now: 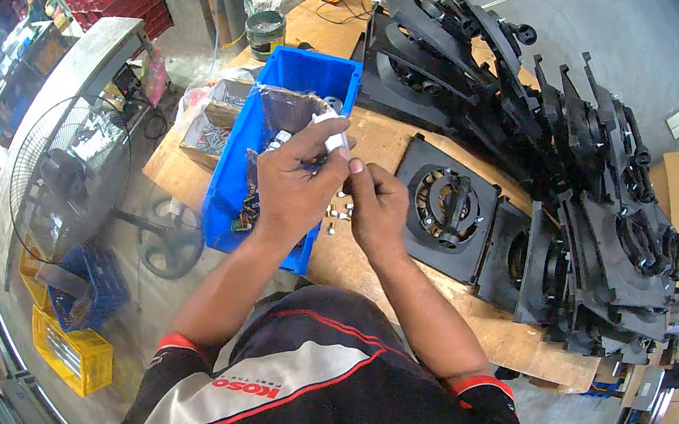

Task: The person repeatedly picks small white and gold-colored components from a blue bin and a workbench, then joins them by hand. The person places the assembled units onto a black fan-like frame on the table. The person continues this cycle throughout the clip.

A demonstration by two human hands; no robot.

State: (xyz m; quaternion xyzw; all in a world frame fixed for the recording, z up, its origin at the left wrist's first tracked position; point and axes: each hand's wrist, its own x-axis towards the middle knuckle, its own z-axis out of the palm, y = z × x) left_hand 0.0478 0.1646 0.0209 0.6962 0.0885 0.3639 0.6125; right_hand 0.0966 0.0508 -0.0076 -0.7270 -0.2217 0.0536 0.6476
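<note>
My left hand [297, 176] is closed around a small white part [333, 130], raised over the right edge of a blue bin [228, 170]. Beside it, my right hand [377, 209] has thumb and forefinger pinched together close to the white part's lower end; what lies between those fingertips is hidden. In the bin, a piece of cardboard [289, 104] stands as a divider, with small parts partly covered by my left hand. Several small metal pieces [332, 228] lie on the wooden table below my hands. A black square panel [404, 243] with a round centre lies flat to the right.
Many black panels [594, 256] are stacked and leaning along the table's right and far side. Boxes of screws [209, 138] and a dark tub [265, 33] stand left of and beyond the bin. A floor fan [67, 174] and a yellow crate [72, 355] are at the left.
</note>
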